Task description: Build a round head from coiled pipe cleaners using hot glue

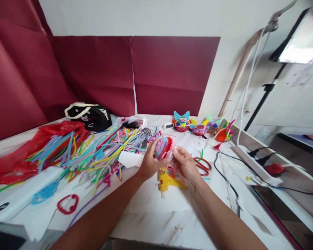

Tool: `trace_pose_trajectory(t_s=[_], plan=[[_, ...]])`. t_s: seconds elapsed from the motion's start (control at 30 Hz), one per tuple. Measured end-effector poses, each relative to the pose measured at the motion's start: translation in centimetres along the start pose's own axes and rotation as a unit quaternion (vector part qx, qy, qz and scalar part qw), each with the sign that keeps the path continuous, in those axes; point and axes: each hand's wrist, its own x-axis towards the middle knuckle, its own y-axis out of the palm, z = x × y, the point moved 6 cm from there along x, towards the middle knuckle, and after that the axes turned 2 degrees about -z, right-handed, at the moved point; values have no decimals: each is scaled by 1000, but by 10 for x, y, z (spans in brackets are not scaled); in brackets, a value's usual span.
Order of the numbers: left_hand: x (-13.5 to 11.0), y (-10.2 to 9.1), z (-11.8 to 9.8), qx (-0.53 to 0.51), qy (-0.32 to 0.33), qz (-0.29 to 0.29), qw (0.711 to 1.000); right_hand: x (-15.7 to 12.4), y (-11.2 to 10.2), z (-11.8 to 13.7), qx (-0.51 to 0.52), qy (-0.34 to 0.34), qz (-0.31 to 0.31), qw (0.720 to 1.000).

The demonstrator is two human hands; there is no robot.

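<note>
Maroon sheeting (172, 73) on the wall; in front of it, a white surface (138, 205) with loose pipe cleaners (106, 149) fanned out to your left. The striped ball (165, 148) is off the surface, held up between your two hands, roughly centred ahead of you. Your left hand (152, 159) cups it from the left and underneath, bearing most of it as far as can be judged; your right hand (185, 163) comes at the right edge only, thumb and fingertips pinched there. Whether a loose strand sits in that pinch: too small to tell. Near-round shape, no clear long axis; stripes run more up-and-down than across. Both hands touch it, neither nearer. Yellow glue gun (167, 181) lies just below, partly behind your right hand; red-handled scissors (203, 167) beyond that hand, to its right.
</note>
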Motion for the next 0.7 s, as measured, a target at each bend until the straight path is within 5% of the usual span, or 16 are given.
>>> trace_pose_trajectory(t_s=[0.43,0.53,0.6,0.7], plan=[[2,-6,-9,3,17,-24,1000,-5,12,1,-40,9,75,996],[6,-12,-14,14,29,-55,998,3,1,14,-116,-38,45,991],[9,-19,-15,6,17,-85,996,9,-13,29,-230,-97,-7,968],[10,-28,-15,-4,-7,-113,994,16,-32,52,-486,-152,-77,857]])
